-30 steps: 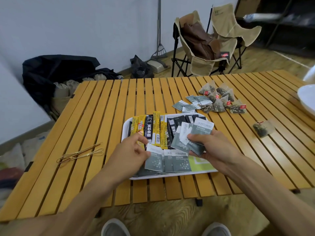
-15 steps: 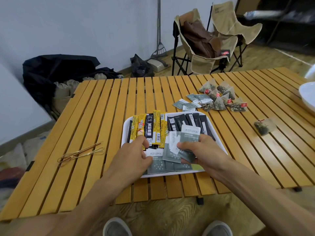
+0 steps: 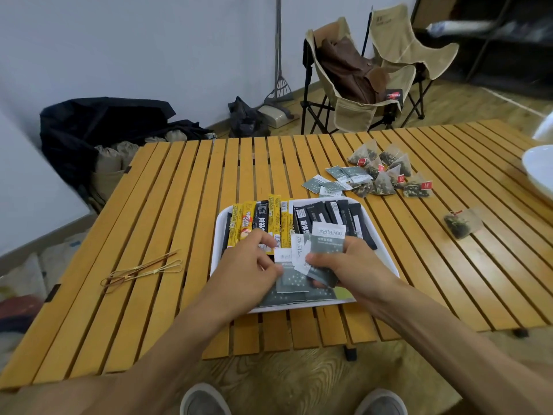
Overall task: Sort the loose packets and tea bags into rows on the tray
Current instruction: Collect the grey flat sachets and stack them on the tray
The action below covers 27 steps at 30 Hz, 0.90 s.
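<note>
While both hands sit over the near half of the white rectangular plastic tray, the right hand has its fingers curled round a small fanned stack of grey-and-white square sugar packets, thumb pinching them from the left side, top one upright enough to read the print. Left hand is just beside it, fingers bent down and pinching the edge of one grey starry packet that lies flat on the tray's front row. That front row is a few more of the same grey packets, overlapping each other along the near rim.

Back half of the tray is already lined up: yellow stick sachets on the left with one black stick among them, then a row of black stick sachets on the right, all standing side by side lengthways, a few yellow ones poking past the far rim.

Still loose on the slatted yellow wooden table: a little scatter of grey packets beyond the tray to the right, touching a heap of clear pyramid tea bags with red tags. One lone pyramid tea bag sits well apart, off to the right of the tray.

Other stuff: thin gold wire clips left of the tray, a white dish edge at the far right, beige folding camp chairs behind the table with a brown jacket on one.
</note>
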Tool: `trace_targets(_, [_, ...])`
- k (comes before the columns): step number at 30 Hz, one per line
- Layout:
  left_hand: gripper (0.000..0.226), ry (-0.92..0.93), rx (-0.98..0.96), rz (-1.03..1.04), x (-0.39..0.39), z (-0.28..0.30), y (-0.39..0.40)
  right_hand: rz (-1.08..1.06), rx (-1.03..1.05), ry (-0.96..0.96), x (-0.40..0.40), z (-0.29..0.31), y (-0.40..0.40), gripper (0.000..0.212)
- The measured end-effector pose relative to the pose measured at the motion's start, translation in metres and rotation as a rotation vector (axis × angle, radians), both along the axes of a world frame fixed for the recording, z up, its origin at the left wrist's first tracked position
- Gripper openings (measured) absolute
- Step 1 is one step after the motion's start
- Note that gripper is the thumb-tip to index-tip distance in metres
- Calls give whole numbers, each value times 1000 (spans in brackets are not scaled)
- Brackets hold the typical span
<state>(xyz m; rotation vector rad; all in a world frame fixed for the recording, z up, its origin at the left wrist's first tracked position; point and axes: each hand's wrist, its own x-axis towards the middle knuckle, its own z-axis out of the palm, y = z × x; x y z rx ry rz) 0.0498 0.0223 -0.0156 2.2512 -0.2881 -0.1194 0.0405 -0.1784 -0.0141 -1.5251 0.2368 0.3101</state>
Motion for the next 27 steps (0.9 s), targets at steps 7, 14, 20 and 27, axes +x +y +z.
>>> trace_targets(7, [28,-133,293,-38,-4,-7,-4,-95,-108,24,2,-5,-1,14])
trace_targets(14, [30,-211,362,-58,-3,-9,-4,-83,-88,55,2,-4,-3,14])
trace_targets(20, [8,-127,1,40,3,1,-14,42,-54,55,-1,1,-4,17])
trace_targets(27, [15,-108,-149,103,19,13,-15,-100,-228,-15,-1,8,-15,24])
